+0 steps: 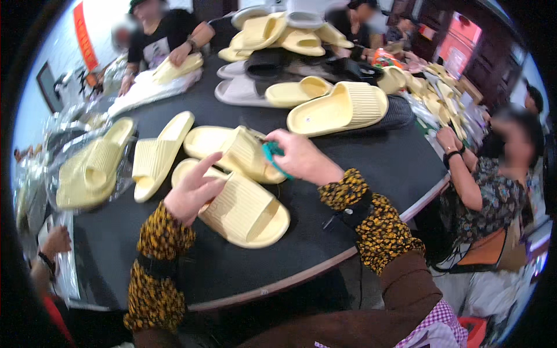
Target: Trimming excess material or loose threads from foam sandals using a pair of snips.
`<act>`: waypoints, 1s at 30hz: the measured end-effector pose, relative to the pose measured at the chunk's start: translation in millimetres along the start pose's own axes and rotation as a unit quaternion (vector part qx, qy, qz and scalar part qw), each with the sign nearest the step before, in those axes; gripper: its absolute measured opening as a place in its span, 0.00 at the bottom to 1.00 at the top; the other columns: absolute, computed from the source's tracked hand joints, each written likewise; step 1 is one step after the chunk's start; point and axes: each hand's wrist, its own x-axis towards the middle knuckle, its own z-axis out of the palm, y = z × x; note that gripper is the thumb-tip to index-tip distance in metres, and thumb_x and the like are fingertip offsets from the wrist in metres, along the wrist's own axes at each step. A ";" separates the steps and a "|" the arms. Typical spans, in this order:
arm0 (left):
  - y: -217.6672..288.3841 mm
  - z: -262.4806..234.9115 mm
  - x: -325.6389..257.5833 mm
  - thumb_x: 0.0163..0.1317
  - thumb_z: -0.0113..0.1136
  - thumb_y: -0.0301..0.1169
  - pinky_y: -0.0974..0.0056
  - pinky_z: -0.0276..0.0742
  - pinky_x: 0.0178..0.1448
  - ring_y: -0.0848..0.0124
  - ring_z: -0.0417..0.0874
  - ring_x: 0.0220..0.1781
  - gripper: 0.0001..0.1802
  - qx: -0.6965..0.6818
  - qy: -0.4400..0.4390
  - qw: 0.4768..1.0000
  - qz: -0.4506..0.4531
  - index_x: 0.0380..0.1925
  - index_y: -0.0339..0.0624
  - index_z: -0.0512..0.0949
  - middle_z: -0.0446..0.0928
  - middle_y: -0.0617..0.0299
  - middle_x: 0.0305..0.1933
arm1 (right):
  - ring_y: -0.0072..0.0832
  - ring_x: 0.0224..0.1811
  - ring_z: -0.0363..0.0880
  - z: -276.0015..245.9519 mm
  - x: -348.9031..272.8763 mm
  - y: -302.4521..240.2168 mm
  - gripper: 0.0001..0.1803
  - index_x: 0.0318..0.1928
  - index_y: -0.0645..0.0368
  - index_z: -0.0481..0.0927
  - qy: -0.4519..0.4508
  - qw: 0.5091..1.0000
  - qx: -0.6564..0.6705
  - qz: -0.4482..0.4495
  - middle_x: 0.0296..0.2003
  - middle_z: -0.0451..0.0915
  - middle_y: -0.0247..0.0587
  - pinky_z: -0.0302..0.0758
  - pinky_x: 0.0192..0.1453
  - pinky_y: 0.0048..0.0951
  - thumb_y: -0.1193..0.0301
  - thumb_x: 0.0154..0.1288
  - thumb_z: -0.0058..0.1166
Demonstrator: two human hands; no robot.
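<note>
A pale yellow ribbed slipper lies nearest to me on the dark table. Over its heel end is my left hand, with index finger and thumb spread apart. Just beyond lies a second yellow slipper, partly overlapped by another. My right hand is closed round a small teal looped tool, beside the strap of that slipper. The tool's working end is hard to make out. To the left rests a single yellow slipper, slanting away from me.
A yellow pair in a clear bag lies at the left. Several yellow, grey and black slippers are heaped at the back, with a large yellow one in front. Co-workers sit around the black table; one's hands are at the right edge.
</note>
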 end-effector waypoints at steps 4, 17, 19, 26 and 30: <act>-13.1 -1.1 2.0 0.63 0.47 0.24 0.74 0.68 0.32 0.76 0.77 0.32 0.35 -0.061 0.064 0.996 -0.016 0.67 0.35 0.44 0.78 0.50 0.39 | 0.34 0.36 0.81 10.4 -6.5 -0.5 0.18 0.45 0.65 0.76 0.008 0.995 0.095 0.024 0.34 0.81 0.52 0.76 0.41 0.31 0.72 0.53 0.56; -8.6 2.5 7.6 0.63 0.48 0.23 0.71 0.75 0.33 0.74 0.79 0.31 0.20 -0.113 0.022 0.993 -0.013 0.54 0.40 0.58 0.78 0.50 0.38 | 0.19 0.32 0.78 6.5 -8.2 -15.6 0.18 0.48 0.69 0.71 -0.004 0.960 0.269 0.073 0.30 0.81 0.42 0.74 0.38 0.23 0.76 0.57 0.54; -12.9 -5.6 9.2 0.63 0.50 0.25 0.75 0.71 0.31 0.77 0.77 0.29 0.14 -0.090 0.012 0.996 -0.016 0.47 0.43 0.60 0.78 0.55 0.35 | 0.18 0.32 0.78 6.3 -7.6 -18.6 0.18 0.48 0.69 0.71 0.008 0.965 0.260 0.046 0.30 0.81 0.42 0.74 0.38 0.22 0.76 0.57 0.54; -15.9 -3.9 3.2 0.63 0.54 0.29 0.74 0.71 0.37 0.78 0.76 0.33 0.21 -0.107 -0.037 0.993 -0.017 0.54 0.42 0.60 0.78 0.58 0.36 | 0.30 0.35 0.79 -1.4 -11.4 -30.2 0.20 0.46 0.68 0.72 0.027 0.965 0.260 0.006 0.32 0.80 0.49 0.74 0.40 0.28 0.71 0.54 0.58; -14.2 4.3 0.4 0.62 0.57 0.32 0.68 0.74 0.43 0.71 0.79 0.40 0.29 -0.097 -0.049 0.994 0.001 0.59 0.36 0.57 0.77 0.52 0.44 | 0.42 0.37 0.81 0.3 -11.9 -29.8 0.21 0.44 0.68 0.74 0.046 0.961 0.274 0.003 0.34 0.80 0.57 0.75 0.42 0.35 0.70 0.50 0.59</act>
